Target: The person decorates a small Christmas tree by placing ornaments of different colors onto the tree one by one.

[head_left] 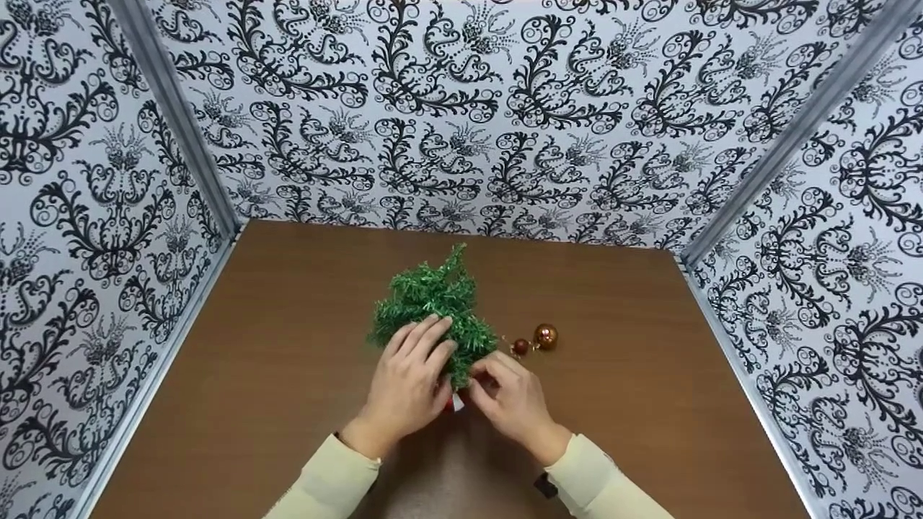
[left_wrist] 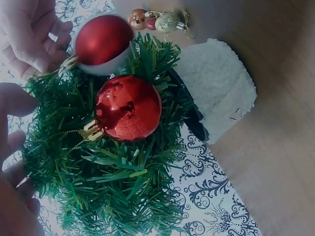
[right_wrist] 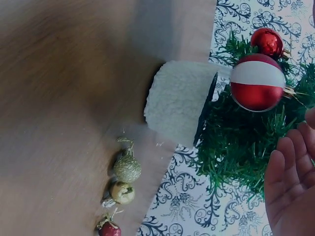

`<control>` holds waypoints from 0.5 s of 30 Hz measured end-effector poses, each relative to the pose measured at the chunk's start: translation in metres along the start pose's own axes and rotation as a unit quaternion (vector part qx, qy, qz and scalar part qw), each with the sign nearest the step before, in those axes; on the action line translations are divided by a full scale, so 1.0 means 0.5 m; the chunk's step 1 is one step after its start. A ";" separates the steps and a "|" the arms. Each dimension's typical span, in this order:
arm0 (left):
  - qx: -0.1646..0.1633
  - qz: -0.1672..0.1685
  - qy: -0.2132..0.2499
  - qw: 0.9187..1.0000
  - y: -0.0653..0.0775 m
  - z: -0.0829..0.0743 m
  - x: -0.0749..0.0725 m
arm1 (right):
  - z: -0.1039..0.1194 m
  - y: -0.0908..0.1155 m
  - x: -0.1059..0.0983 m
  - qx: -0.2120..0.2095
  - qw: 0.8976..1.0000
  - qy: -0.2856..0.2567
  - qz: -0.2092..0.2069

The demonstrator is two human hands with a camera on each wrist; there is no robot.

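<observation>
A small artificial Christmas tree (head_left: 433,295) stands with its white fleecy pot (left_wrist: 216,88) on the table. My left hand (head_left: 407,378) rests on its branches, fingers extended over the green. A shiny red bauble (left_wrist: 130,108) with a gold cap hangs on the front. Beside it is a red bauble with a white band (right_wrist: 257,83). At that banded bauble's gold string, my right hand (head_left: 508,396) pinches with thumb and forefinger. From the head view, both baubles are mostly hidden by the hands and tree.
Right of the tree lie a shiny gold bauble (head_left: 546,336), a small red bauble (right_wrist: 109,228) and a glittery gold bauble (right_wrist: 127,168). Patterned panels (head_left: 433,108) enclose the brown table (head_left: 303,288) at the back and both sides.
</observation>
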State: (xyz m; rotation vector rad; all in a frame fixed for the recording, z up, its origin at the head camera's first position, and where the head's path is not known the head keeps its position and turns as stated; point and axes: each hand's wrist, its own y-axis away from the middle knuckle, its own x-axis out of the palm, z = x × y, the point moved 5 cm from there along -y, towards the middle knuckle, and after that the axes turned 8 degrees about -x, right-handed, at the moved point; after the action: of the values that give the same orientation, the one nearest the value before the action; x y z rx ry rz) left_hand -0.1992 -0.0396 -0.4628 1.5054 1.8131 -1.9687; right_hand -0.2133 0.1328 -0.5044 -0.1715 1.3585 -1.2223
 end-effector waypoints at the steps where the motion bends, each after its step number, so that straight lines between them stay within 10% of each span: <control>1: 0.001 0.002 0.002 1.000 0.000 0.000 0.001 | 0.000 0.001 -0.002 -0.004 1.000 0.001 -0.002; 15: -0.018 0.049 -0.035 0.998 0.000 0.000 0.007 | -0.020 0.016 -0.016 -0.008 1.000 0.010 -0.005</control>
State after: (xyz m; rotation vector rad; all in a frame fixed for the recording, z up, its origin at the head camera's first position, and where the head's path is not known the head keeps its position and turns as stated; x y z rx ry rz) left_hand -0.2011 -0.0378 -0.4653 1.4651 1.7033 -1.9087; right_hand -0.2147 0.1473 -0.5079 -0.1779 1.3862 -1.2250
